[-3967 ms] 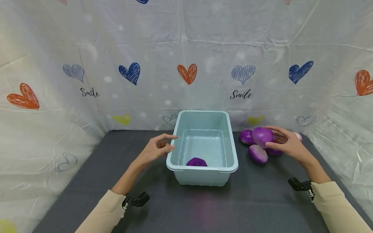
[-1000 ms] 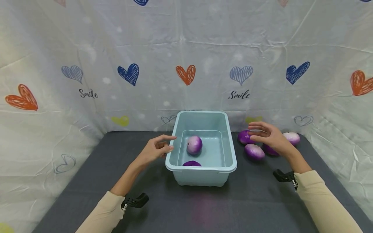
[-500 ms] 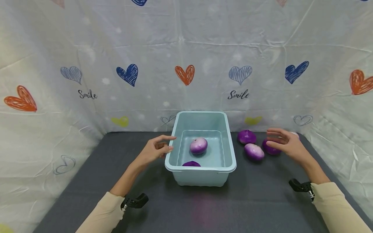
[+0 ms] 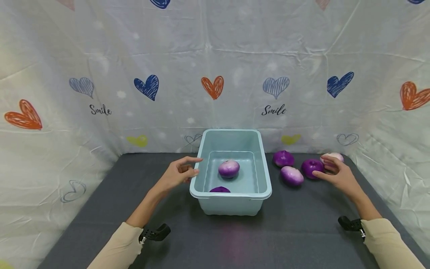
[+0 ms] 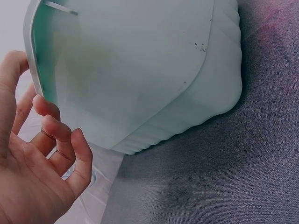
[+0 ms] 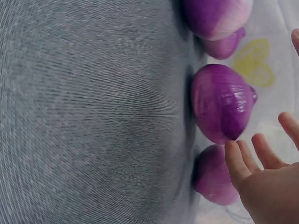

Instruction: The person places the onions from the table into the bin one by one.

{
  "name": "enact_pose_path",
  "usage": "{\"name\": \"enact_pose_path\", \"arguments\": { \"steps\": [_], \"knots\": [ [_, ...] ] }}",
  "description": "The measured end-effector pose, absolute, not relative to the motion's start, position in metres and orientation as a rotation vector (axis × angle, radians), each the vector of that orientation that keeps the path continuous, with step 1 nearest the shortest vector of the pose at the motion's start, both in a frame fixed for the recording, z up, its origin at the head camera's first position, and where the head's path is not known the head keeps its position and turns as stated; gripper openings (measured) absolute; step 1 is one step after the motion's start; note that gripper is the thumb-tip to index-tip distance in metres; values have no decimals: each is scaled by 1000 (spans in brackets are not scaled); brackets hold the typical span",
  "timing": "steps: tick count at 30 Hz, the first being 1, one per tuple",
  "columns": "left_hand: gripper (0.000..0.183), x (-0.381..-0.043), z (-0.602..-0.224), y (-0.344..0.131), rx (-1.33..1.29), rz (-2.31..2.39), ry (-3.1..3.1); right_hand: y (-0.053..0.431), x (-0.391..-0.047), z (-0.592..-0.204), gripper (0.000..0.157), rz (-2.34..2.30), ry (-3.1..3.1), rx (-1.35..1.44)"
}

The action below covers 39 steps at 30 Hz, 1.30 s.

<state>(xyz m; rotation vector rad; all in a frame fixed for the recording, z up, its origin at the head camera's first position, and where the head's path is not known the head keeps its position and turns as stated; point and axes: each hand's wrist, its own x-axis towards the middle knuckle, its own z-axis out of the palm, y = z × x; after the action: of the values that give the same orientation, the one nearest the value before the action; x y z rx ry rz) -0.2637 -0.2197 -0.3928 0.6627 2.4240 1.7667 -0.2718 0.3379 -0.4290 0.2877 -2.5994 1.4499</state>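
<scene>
In the head view, my left hand pinches the left rim of a light blue plastic bin between index finger and thumb; the left wrist view has its other fingers curled beside the wall. Two red onions lie inside, one pale purple and one dark partly hidden by the front wall. My right hand reaches over the onions at the right, fingers spread and holding nothing. Its thumb tip is right at a dark red onion, and its fingers overlap a paler onion behind. The right wrist view has fingertips beside the dark onion.
Two more red onions, one dark and one pale, lie between the bin and my right hand. The dark grey cloth table meets a white curtain printed with hearts behind and at both sides.
The onion my right hand held four seconds ago now lies in the bin, having rolled slightly right. That hand has moved right toward the farther onions. The left hand stays at the rim.
</scene>
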Motion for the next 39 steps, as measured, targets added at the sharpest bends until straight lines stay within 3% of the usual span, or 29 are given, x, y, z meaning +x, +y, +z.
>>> {"name": "enact_pose_path", "arguments": {
  "steps": [18, 27, 39],
  "knots": [
    [41, -265, -393, -220, 669, 1759, 2433, 336, -295, -444, 89, 1264, -2728, 302],
    [40, -264, -392, -219, 642, 1739, 2457, 338, -304, -447, 69, 1237, -2711, 368],
    [40, -264, -392, -219, 652, 1751, 2447, 345, -295, -445, 70, 1259, -2703, 318]
  ]
}}
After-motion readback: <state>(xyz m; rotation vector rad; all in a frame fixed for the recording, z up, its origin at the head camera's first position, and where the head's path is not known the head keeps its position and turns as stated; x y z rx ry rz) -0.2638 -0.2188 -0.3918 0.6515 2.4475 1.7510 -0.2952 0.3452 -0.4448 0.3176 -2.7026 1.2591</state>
